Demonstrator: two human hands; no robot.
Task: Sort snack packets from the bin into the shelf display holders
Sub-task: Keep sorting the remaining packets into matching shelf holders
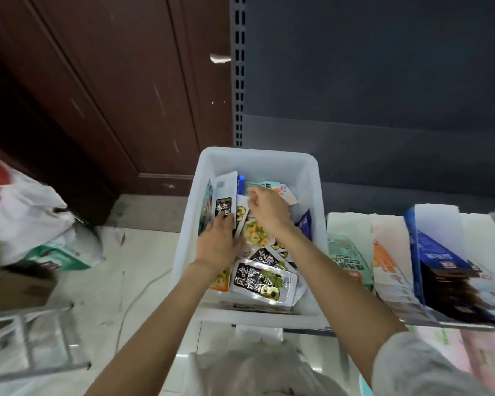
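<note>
Both hands in bin, packets piled inside. Left hand grips upright stack of packets at bin's 9 o'clock wall. Right hand fingers curled over pile at 12 o'clock; can't tell if pinching anything. Holders at 3 o'clock.

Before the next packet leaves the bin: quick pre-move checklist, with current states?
1. Left hand has a packet: ok, it holds an upright white packet against the bin's left wall.
2. Right hand has a packet: cannot tell, its curled fingers hide what they touch.
3. Packets left in the white bin: ok, many.
4. Display holders within sight: ok, on the right beside the bin.
5. Matching holder for the white packet: cannot tell.
</note>
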